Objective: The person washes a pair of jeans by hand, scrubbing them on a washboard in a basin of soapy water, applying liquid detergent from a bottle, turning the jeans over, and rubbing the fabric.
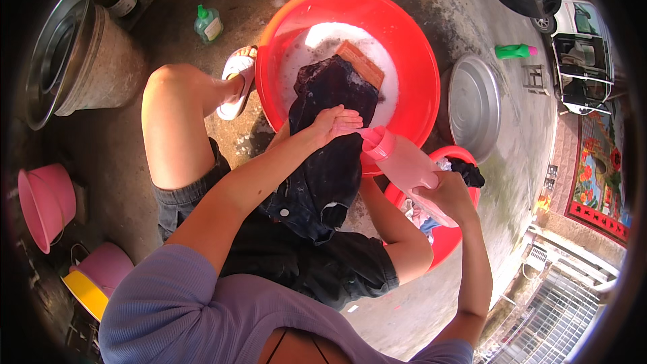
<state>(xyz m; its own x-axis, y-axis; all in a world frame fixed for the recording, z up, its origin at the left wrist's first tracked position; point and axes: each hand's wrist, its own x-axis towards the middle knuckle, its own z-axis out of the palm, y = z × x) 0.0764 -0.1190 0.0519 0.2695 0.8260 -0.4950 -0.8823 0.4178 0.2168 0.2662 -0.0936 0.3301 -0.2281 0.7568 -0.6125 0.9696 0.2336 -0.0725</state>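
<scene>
My right hand grips a pink plastic detergent bottle by its handle. The bottle is tilted, its mouth close beside my left hand. That left hand is held out with the palm turned up and the fingers extended; a pinkish streak runs between palm and bottle mouth. Beneath it, dark denim trousers stretch from my lap over the near rim of a large red plastic tub. Their far end lies on a wooden washboard, which stands in foamy water.
A smaller red basin with clothes sits right of my knee. Beyond it lean a metal basin and a green bottle. Left are a green pump bottle, a bucket topped by a metal basin, and a pink bucket.
</scene>
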